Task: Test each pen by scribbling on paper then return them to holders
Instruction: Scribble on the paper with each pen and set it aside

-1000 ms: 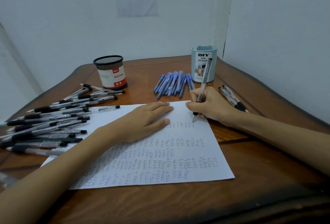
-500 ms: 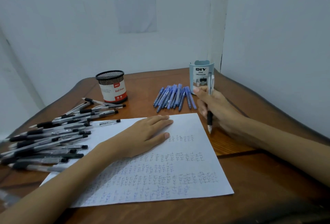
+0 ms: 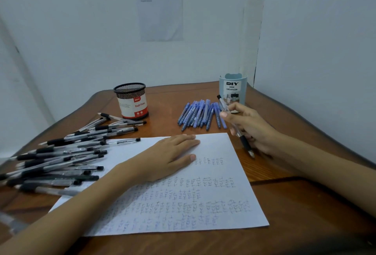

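Observation:
My right hand (image 3: pixel 251 127) grips a clear pen with a black grip (image 3: pixel 234 126), held off the right edge of the white paper (image 3: pixel 215 175), tip down over the table. Rows of small scribbles cover the sheet. Flat on the sheet's upper middle, my left hand (image 3: pixel 168 157) presses it down with straight fingers. A black mesh holder with a red and white label (image 3: pixel 132 103) stands at the back left. At the back right stands a pale blue desk organizer (image 3: pixel 233 89).
Several black-grip pens (image 3: pixel 61 159) lie heaped on the left, some overlapping the paper's corner. A row of several blue pens (image 3: pixel 200 114) lies in front of the blue organizer. The wooden table (image 3: pixel 284 204) meets white walls behind and to the right.
My right hand lifted the pen from the paper and carried it right, off the sheet; the pen now tilts with its top leaning left. My left hand stayed put. The camera tilted up.

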Available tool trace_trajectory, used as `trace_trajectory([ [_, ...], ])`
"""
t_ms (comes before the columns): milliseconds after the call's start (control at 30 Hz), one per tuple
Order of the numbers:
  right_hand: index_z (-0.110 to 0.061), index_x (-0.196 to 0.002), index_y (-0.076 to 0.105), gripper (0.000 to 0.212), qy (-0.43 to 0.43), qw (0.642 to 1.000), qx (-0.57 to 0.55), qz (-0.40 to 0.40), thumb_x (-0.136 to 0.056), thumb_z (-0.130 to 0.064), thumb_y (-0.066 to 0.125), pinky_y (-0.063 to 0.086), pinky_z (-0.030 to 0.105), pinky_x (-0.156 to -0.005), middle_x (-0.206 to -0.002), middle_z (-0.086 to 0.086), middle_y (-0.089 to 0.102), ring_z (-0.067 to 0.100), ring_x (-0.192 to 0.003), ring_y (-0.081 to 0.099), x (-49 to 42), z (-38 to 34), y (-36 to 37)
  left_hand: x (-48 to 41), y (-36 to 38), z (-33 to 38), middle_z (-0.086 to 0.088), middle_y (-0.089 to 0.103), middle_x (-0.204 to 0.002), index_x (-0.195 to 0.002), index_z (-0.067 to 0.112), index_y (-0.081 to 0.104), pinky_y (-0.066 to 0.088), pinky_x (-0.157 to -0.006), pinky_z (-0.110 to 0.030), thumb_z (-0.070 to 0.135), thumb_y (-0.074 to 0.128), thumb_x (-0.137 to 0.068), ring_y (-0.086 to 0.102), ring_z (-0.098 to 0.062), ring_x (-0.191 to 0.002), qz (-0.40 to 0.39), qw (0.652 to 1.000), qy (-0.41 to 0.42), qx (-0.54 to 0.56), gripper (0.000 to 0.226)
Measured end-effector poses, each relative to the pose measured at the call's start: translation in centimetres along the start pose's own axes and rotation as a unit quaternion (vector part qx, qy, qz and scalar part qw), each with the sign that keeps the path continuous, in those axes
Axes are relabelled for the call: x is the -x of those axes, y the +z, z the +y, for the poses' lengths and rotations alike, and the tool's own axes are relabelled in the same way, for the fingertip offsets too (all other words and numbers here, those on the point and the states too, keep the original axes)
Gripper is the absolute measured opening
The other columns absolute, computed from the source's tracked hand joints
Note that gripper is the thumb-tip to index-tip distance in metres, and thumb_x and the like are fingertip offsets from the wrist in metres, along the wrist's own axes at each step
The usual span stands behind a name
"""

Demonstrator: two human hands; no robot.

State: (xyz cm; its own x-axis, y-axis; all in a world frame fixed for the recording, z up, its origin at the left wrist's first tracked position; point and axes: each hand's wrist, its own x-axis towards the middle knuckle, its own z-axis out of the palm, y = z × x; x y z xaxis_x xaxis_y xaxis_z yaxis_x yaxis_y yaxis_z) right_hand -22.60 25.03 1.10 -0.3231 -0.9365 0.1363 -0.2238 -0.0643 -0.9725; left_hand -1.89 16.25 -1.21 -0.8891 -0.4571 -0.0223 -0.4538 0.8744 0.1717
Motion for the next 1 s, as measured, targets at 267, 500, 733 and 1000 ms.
trace_trajectory([
  [267, -0.015, -0.104, 0.06, 0.02, -0.011, 0.928, 0.371, 0.026, -0.088, -0.027, 0.063, 0.036, 0.012, -0.036, -0.073, -0.002, 0.056, 0.007, -0.046, 0.05, -1.4, -1.4, -4.4, 0.0, 0.1, -0.2, 0.016, 0.016, -0.154, -0.147, 0.034, 0.017, 0.01, -0.107, -0.016, 0.055, 0.02, -0.09, 0.016, 0.0, -0.138, 0.001, 1.0, 0.004, 0.002, 0.061],
  [500, -0.005, -0.121, 0.056, 0.045, 0.0, 0.822, 0.563, 0.087, -0.089, -0.037, 0.06, 0.05, 0.028, -0.067, -0.104, 0.012, 0.066, 0.02, -0.081, 0.064, -2.4, 0.0, -5.8, -0.1, 0.1, -0.1, 0.017, 0.016, -0.154, -0.147, 0.034, 0.016, 0.01, -0.107, -0.016, 0.053, 0.021, -0.091, 0.016, 0.001, -0.138, 0.0, 1.0, 0.006, 0.001, 0.059],
  [733, -0.015, -0.134, 0.047, 0.059, -0.015, 0.793, 0.602, 0.095, -0.088, -0.052, 0.053, 0.044, 0.025, -0.069, -0.123, 0.007, 0.061, 0.021, -0.104, 0.06, -2.5, 0.2, -5.7, 0.0, 0.1, -0.1, 0.015, 0.017, -0.154, -0.147, 0.032, 0.018, 0.011, -0.107, -0.017, 0.048, 0.025, -0.096, 0.017, -0.001, -0.138, 0.012, 1.0, 0.012, -0.002, 0.054],
  [1000, -0.027, -0.117, 0.061, 0.027, -0.139, 0.81, 0.567, 0.058, -0.092, -0.037, 0.055, 0.04, 0.021, -0.068, -0.114, -0.001, 0.064, 0.011, -0.095, 0.055, -0.9, -0.1, -2.7, 0.8, -1.4, 0.1, 0.009, 0.04, -0.142, -0.139, 0.029, 0.039, 0.038, -0.1, -0.024, 0.043, 0.039, -0.097, 0.042, -0.007, -0.123, 0.057, 0.997, -0.003, -0.051, 0.045],
])
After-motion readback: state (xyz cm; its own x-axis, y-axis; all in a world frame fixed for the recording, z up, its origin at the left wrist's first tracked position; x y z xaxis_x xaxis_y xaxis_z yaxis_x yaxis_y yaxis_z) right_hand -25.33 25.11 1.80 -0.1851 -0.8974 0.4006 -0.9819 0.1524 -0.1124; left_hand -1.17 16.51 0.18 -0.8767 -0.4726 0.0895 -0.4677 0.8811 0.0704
